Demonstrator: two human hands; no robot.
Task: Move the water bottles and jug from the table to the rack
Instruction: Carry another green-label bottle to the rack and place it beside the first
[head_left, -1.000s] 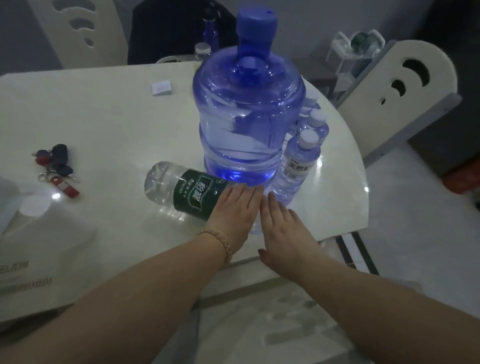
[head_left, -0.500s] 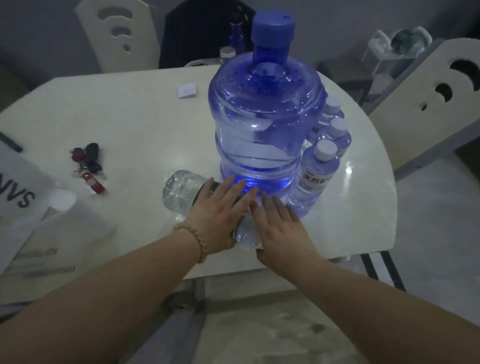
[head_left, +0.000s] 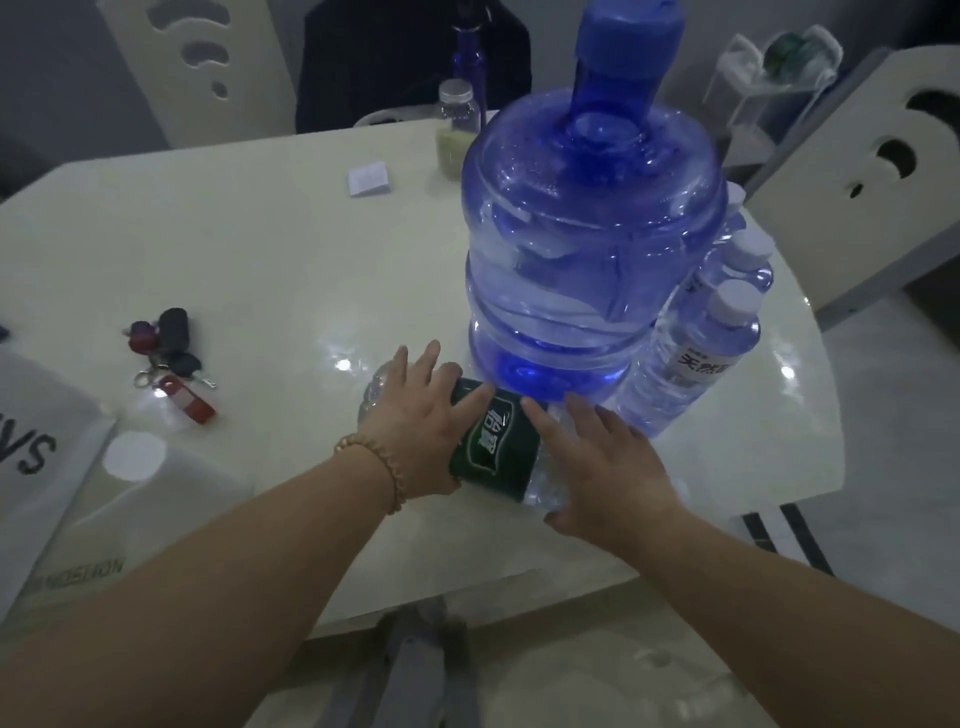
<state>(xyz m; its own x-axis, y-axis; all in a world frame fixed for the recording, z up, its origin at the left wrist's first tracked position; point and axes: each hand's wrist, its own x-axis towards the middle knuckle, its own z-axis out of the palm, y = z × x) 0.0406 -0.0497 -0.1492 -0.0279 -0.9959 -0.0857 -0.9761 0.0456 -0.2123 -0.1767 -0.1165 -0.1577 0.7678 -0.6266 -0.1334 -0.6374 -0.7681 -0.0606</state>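
A big blue water jug (head_left: 587, 249) with a blue cap stands on the white table (head_left: 260, 249). In front of it a clear bottle with a green label (head_left: 498, 447) lies on its side near the table's front edge. My left hand (head_left: 415, 426) wraps over its base half, and my right hand (head_left: 608, 467) covers its neck end, fingers spread. To the right of the jug stands a small clear water bottle (head_left: 691, 358), with another bottle (head_left: 748, 265) behind it, partly hidden by the jug.
Keys (head_left: 171, 358) and a white paper bag (head_left: 47, 467) lie at the left. A white note (head_left: 369, 178), a small jar (head_left: 457, 119) and a dark blue bottle (head_left: 467, 57) are at the back. Chairs (head_left: 208, 62) (head_left: 872, 171) flank the table; a white wire stand (head_left: 769, 78) is back right.
Both hands slid forward from the table edge onto the lying green-label bottle. The bottle has turned so that its neck end points more toward me.
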